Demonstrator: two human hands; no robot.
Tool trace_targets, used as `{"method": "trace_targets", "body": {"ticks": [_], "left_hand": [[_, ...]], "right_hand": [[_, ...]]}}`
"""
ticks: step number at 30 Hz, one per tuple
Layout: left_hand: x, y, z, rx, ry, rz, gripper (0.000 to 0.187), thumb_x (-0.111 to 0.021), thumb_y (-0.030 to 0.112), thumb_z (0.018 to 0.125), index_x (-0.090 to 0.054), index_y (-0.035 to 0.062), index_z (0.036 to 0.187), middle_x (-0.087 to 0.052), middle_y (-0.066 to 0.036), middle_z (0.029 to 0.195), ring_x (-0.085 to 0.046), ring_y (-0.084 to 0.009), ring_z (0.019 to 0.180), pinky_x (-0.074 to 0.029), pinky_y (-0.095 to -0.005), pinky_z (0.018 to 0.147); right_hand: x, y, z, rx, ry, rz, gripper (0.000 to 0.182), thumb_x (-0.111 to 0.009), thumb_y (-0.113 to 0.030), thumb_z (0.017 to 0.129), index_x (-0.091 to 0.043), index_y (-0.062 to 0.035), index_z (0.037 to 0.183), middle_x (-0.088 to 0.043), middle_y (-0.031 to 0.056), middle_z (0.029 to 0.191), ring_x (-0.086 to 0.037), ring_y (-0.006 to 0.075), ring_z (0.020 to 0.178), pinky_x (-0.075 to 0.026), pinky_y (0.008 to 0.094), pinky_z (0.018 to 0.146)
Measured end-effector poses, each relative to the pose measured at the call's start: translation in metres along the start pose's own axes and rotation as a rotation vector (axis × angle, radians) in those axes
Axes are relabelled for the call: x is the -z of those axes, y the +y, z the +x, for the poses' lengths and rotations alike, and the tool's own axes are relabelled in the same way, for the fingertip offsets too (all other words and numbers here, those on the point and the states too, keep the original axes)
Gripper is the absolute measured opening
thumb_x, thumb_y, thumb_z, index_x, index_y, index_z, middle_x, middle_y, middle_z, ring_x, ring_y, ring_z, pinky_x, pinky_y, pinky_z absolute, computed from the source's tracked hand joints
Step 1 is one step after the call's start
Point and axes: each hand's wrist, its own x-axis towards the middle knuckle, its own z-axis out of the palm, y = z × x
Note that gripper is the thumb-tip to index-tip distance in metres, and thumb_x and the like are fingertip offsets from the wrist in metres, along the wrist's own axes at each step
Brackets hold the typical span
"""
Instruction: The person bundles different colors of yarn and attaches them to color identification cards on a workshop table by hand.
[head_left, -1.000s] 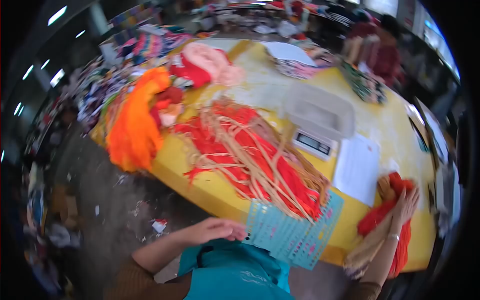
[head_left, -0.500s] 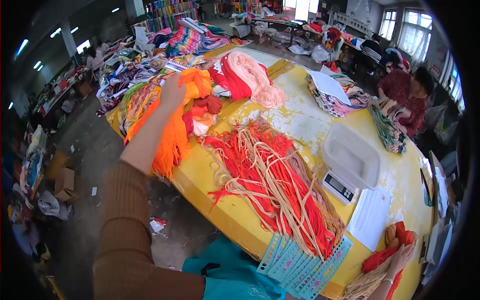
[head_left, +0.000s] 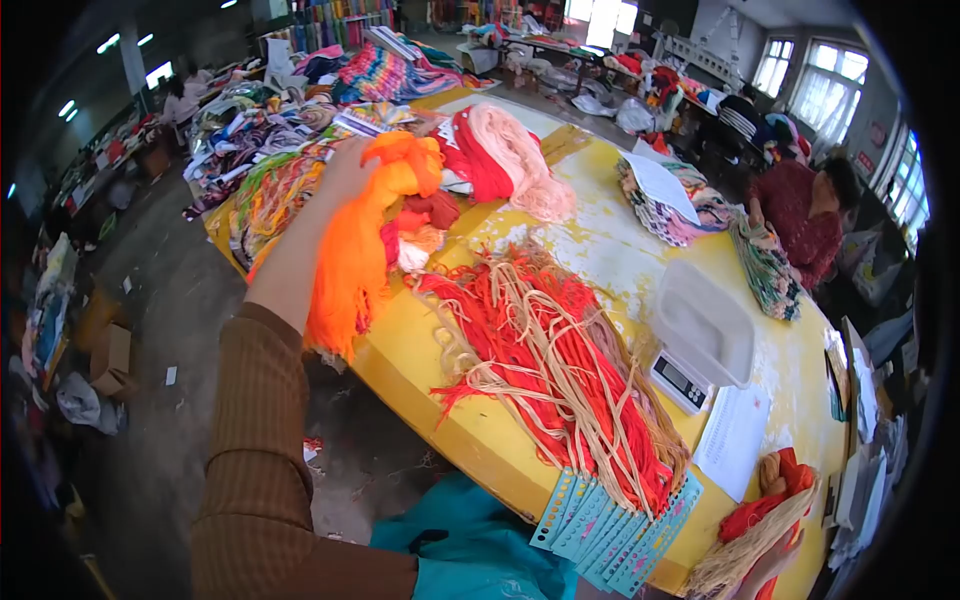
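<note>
Left of the scale (head_left: 681,382), soft, bright orange yarn (head_left: 350,270) drapes against the left hand (head_left: 347,170); in front, stringy tan-and-red yarn (head_left: 742,542) touches the right hand (head_left: 774,564), both hands' finger spread and grip too hidden to tell.

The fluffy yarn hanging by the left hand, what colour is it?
The yarn by the left hand is bright orange; it shows best in the head view.

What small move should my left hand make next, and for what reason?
Probably lift the orange yarn gently upward with the left hand: the hand is at its upper part, and the yarn lies close against the dark red bundle, which a sideways pull might drag along.
</note>
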Motion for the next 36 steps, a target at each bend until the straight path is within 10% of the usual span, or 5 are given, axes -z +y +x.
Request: {"method": "trace_targets", "body": {"ticks": [4,8,14,26,36], "left_hand": [[-0.006,-0.018,0.002,-0.138,0.009,0.106,0.049,-0.058,0.020,0.089,-0.048,0.0024,0.134,-0.053,-0.019,0.131,-0.047,-0.0356,0.125,-0.036,-0.0444,0.107],[-0.008,0.009,0.010,0.076,-0.266,0.129,0.053,-0.055,0.018,0.089,-0.043,0.0048,0.139,-0.051,-0.020,0.134,-0.047,-0.0364,0.125,-0.040,-0.0459,0.103],[0.003,0.036,-0.006,0.127,-0.078,0.256,0.024,-0.060,0.022,0.085,-0.066,0.0011,0.096,-0.063,-0.017,0.107,-0.056,-0.0345,0.108,-0.046,-0.0474,0.092],[0.183,0.032,-0.209,0.748,0.800,-1.332,0.031,-0.045,0.024,0.100,-0.056,0.0046,0.121,-0.063,-0.007,0.110,-0.062,-0.0172,0.096,-0.051,-0.0310,0.082],[0.247,0.179,-0.332,1.129,0.294,-1.917,0.038,-0.050,0.041,0.094,-0.055,0.0102,0.116,-0.052,0.002,0.073,-0.046,-0.0094,0.054,-0.038,-0.0250,0.044]], "right_hand": [[-0.039,-0.069,0.028,0.027,0.169,0.891,0.043,-0.044,-0.020,0.098,-0.045,0.0077,0.131,-0.045,0.0223,0.139,-0.044,0.0314,0.127,-0.035,0.0402,0.105],[0.029,-0.214,-0.018,0.331,0.294,-0.198,0.034,-0.055,-0.011,0.093,-0.053,0.0013,0.124,-0.039,0.0241,0.144,-0.035,0.0383,0.135,-0.029,0.0454,0.112],[0.051,-0.248,-0.059,0.365,0.018,0.071,0.038,-0.054,-0.003,0.090,-0.049,0.0029,0.127,-0.045,0.0225,0.138,-0.042,0.0376,0.130,-0.032,0.0444,0.109],[0.034,-0.305,-0.105,0.281,-0.228,0.803,0.031,-0.051,-0.004,0.095,-0.054,0.0031,0.125,-0.060,0.0101,0.120,-0.056,0.0122,0.092,-0.045,0.0248,0.079],[0.072,-0.475,-0.184,0.855,-0.779,1.016,0.017,-0.060,0.001,0.085,-0.066,0.0020,0.100,-0.067,0.0157,0.107,-0.063,0.0298,0.105,-0.047,0.0366,0.095]]}}
